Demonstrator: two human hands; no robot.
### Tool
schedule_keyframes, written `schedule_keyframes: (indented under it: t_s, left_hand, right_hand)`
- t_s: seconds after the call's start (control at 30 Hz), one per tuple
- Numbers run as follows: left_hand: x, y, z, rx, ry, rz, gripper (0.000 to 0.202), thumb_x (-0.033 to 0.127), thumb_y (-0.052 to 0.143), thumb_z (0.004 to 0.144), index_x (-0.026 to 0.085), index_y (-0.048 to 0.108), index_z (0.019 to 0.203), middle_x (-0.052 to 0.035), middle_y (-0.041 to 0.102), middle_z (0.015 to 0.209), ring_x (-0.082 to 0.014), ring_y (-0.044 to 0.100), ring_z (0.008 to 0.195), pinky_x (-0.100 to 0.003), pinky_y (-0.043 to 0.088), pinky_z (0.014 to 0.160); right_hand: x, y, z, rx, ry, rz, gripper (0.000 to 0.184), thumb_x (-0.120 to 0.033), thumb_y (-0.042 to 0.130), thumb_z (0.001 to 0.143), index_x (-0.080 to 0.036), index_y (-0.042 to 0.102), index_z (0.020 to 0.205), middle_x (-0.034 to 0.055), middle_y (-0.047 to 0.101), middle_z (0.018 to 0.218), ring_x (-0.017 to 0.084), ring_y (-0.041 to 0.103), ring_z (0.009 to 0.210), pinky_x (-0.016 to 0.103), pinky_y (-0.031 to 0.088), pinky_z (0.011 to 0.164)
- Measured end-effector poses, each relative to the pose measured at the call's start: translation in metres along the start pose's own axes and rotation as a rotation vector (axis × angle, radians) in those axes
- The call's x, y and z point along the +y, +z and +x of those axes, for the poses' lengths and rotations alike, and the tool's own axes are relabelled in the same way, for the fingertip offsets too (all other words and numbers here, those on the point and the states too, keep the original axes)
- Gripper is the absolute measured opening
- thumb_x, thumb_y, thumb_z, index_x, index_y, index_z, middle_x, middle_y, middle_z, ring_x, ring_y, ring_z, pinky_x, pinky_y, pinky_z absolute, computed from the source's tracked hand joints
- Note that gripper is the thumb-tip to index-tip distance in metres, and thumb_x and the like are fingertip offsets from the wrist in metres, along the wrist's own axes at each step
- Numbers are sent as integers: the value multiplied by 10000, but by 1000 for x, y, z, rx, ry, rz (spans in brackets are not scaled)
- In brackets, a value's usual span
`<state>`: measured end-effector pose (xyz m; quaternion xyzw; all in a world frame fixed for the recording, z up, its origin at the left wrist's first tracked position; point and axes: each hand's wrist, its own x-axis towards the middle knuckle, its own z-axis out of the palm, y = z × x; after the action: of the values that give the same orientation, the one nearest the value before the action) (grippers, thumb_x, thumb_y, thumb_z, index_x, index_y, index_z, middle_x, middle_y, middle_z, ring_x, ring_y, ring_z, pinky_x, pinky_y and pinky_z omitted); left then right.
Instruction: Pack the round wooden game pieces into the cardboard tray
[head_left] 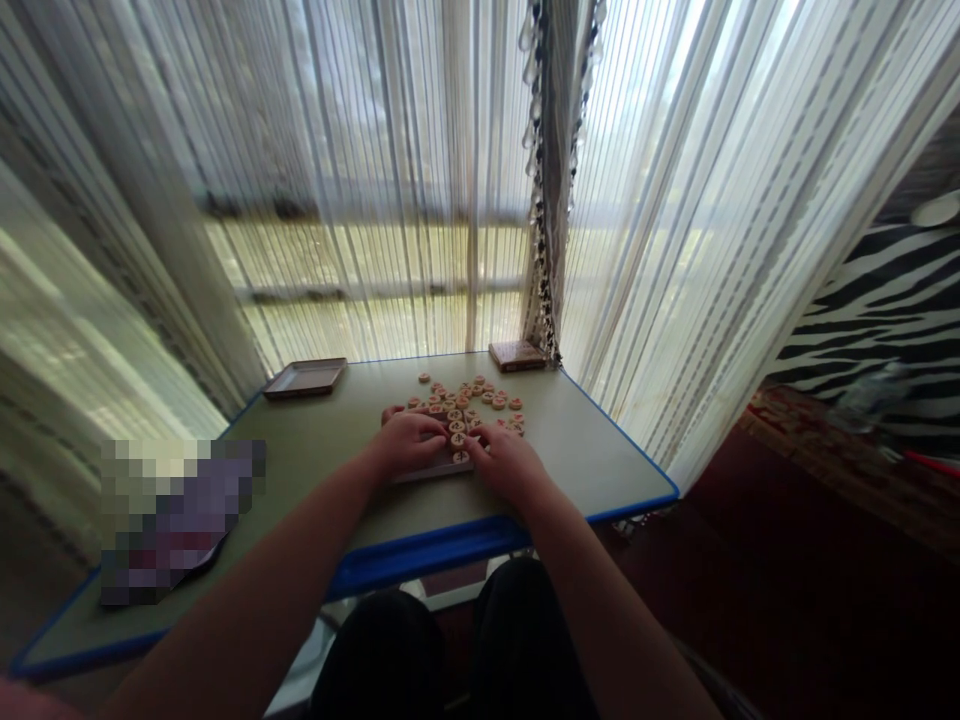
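Note:
A shallow wooden box (431,470) sits on the table in front of me, with a column of round Chinese chess pieces (457,427) along its right side. My left hand (405,442) lies across the box, fingers apart and stretched toward that column; its palm side is hidden. From the right, my right hand (506,460) reaches the same column, thumb and forefinger closed in at the edge of a chess piece. Beyond both hands, several loose chess pieces (499,402) lie scattered, with red or dark characters on their faces.
The pale table (600,440) has a blue rim. An open box lid (306,378) lies at the back left, and a flat wooden box (517,355) at the back right corner. A blurred-out purple item (187,515) is on the left. Curtains (360,200) hang behind the table.

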<state>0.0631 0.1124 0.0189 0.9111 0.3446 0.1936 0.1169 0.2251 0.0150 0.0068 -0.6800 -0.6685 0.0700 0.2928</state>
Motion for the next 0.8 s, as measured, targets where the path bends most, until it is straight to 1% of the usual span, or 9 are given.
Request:
schedule_keyframes:
  t_s: [0.1,0.17,0.27,0.37,0.5,0.6,0.7,0.8]
  left_hand:
    - [3,-2,0,-16,8,1,221,347,484,712,253,684,717,7,681,969,-249,481,1122,-422,201,1014]
    - [5,-3,0,-19,5,-3,210,353,495,706,222,655,663,-5,669,1005,-250,487,1115,-409,241,992]
    - [6,-4,-1,-17,4,-10,263,421,496,713,197,609,637,-34,663,1017,-253,472,1133,-390,292,955]
    - [5,-4,-1,-15,2,-10,339,499,479,721,193,605,646,-50,670,984,-256,475,1132,-391,296,951]
    - [6,-4,0,-18,10,-23,364,526,484,715,195,601,622,-47,661,1020,-262,453,1157,-381,291,959]
    - [7,-4,-1,-19,6,-24,328,492,506,705,190,568,594,-45,653,1042,-270,447,1163,-393,298,952]
    - [6,-4,-1,-18,8,-27,256,412,526,697,188,533,574,-34,656,1038,-266,446,1164,-411,291,951]
    - [4,-3,-1,-1,4,-30,210,345,532,685,189,522,545,-22,658,1037,-256,448,1161,-409,280,962]
  right_hand:
    - [-1,-1,0,-6,11,3,352,-431,365,851,-221,618,978,54,657,947,179,576,892,257,380,742]
    - [-2,-3,-1,-18,18,6,349,-425,375,849,-217,617,991,54,658,941,175,576,892,252,379,742]
    - [-4,-5,-1,-33,23,5,347,-421,382,850,-214,609,1012,50,664,919,171,576,894,250,380,746]
    - [-5,-5,-1,-37,26,-7,346,-420,387,849,-211,608,1013,52,663,933,169,578,891,249,381,747]
    - [-5,-5,-1,-36,35,-12,349,-425,393,846,-215,606,1027,48,666,932,170,578,896,246,382,746]
    - [-4,-5,-1,-30,30,-1,344,-422,396,845,-221,608,1027,46,667,931,170,576,906,246,380,754]
    - [-1,-4,0,-17,22,11,351,-433,393,842,-221,613,1017,53,659,951,173,577,902,248,381,749]
    - [1,-2,1,-9,12,26,352,-442,395,838,-227,617,1008,49,661,931,171,582,870,248,385,730]
